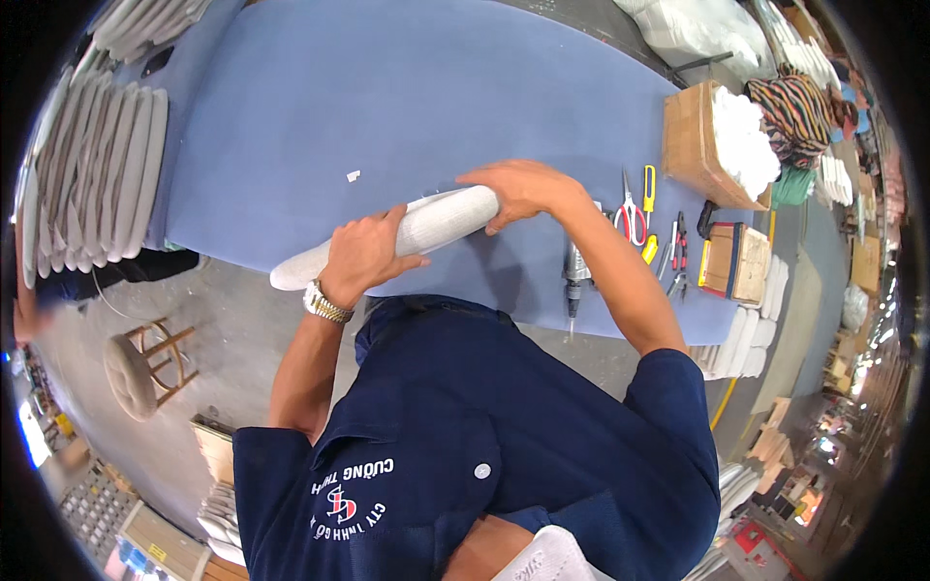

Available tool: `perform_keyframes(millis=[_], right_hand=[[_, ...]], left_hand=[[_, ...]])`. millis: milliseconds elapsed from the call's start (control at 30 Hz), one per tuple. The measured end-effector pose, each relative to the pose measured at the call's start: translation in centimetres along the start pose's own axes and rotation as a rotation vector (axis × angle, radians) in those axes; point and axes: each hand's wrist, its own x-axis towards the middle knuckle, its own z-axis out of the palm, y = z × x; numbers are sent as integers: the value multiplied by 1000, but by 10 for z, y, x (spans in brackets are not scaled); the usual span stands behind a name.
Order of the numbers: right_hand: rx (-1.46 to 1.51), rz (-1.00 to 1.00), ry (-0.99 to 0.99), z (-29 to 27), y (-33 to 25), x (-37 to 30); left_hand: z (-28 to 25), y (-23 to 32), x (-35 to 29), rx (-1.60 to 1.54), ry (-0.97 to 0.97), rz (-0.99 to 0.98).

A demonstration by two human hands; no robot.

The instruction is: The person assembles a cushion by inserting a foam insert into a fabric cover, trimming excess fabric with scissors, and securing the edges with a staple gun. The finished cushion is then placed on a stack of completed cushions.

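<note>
A light grey fabric-covered cushion pad (441, 221) is tilted up on edge above the near side of the blue table. My left hand (366, 254), with a metal watch on its wrist, wraps over the pad's left part, fingers closed around the edge. At the pad's right end my right hand (518, 194) grips it, thumb below and fingers on the far side. The far face of the pad is hidden. A small white scrap (354, 176) lies on the table beyond my left hand.
On the blue table (407, 87), a power drill (574, 276), red-handled scissors (632, 218), a yellow screwdriver (648, 189) and pliers (680, 242) lie right. A cardboard box (693, 145) holds white stuffing. Similar pads (102, 174) stand stacked left; a round stool (136, 373) stands on the floor.
</note>
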Motion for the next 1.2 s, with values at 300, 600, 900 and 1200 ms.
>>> perform_keyframes(millis=[300, 600, 900, 1200], right_hand=[[-114, -44, 346, 33, 11, -3], [257, 65, 982, 81, 6, -18], [1085, 210, 1150, 99, 25, 15], [1333, 147, 1186, 116, 38, 9]], left_hand=[[9, 6, 7, 30, 48, -31], [13, 0, 8, 67, 75, -10], [18, 40, 25, 74, 40, 94], [50, 116, 87, 73, 47, 248]])
